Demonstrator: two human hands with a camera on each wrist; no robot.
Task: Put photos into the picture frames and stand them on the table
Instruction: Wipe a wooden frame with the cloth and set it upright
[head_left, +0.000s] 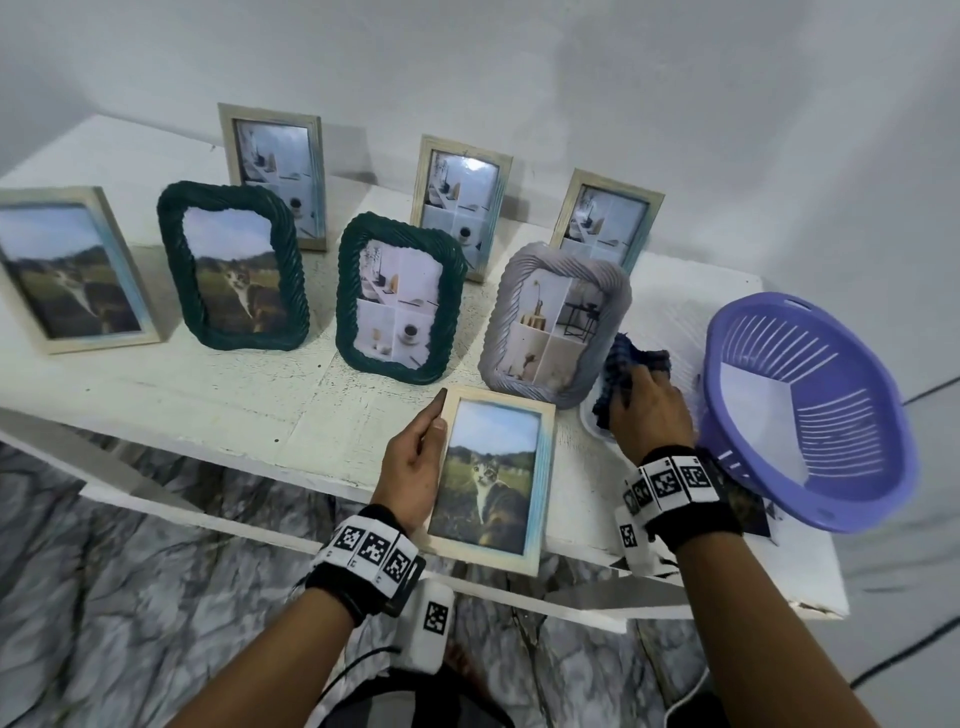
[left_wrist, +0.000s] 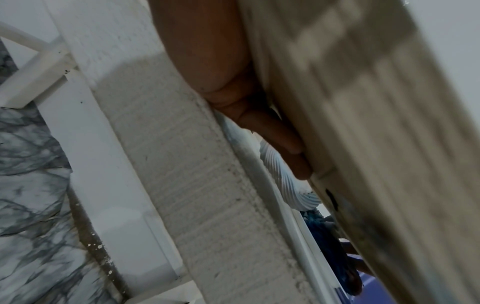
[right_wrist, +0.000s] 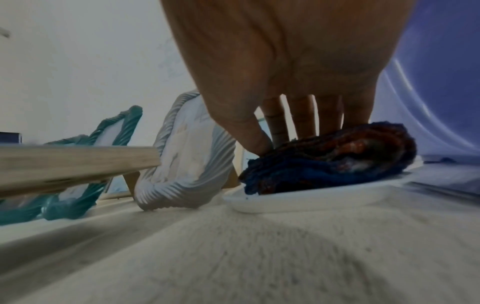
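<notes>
Head view: we hold the pale wooden frame (head_left: 491, 480) with the cat photo by its left edge, left hand (head_left: 413, 457) fingers curled round it, at the surface's near edge. Right hand (head_left: 649, 410) grasps a dark cloth (head_left: 631, 364). Judged stiff, light, its glazing fragile; edges grip best. Its back stays hidden.

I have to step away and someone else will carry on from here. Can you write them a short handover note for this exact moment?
Left hand: holds the wooden frame with the cat photo by its left edge, at the table's front edge, not yet stood up.
Right hand: grips a dark blue cloth lying on a white tray, beside the purple basket.
Done: seven frames stand on the table with photos in them.
Left: stand the held frame up. The basket shows no more frames.
</notes>
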